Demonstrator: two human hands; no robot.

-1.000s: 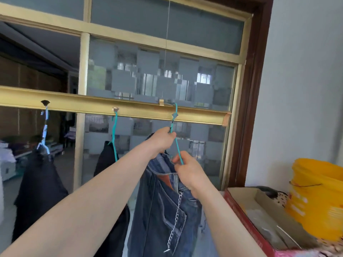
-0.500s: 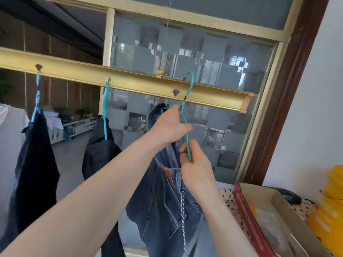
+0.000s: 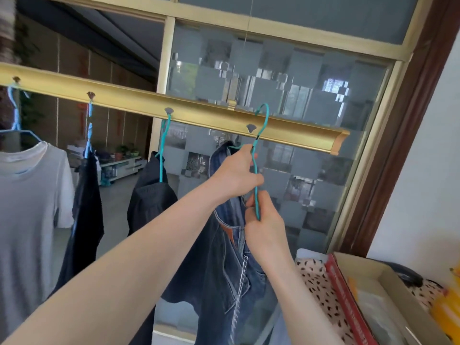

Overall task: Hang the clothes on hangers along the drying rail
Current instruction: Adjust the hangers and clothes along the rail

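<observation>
Blue jeans (image 3: 224, 265) with a metal chain hang from a teal hanger (image 3: 256, 168). My left hand (image 3: 236, 173) grips the hanger's neck near the top. My right hand (image 3: 263, 220) holds the hanger's lower wire at the waistband. The hanger's hook (image 3: 264, 113) is raised in front of the gold drying rail (image 3: 199, 113), just right of an empty hole (image 3: 251, 128) near the rail's right end; I cannot tell if it touches the rail.
Along the rail to the left hang a dark garment (image 3: 149, 195), another dark garment (image 3: 86, 207) and a white T-shirt (image 3: 27, 195). Frosted window panes stand behind. At lower right lie an open cardboard box (image 3: 373, 290) and a spotted cloth (image 3: 316, 275).
The hook was in the rail's right-end hole one second ago; now it is out, higher and to the right. My view has swung left, showing the white T-shirt.
</observation>
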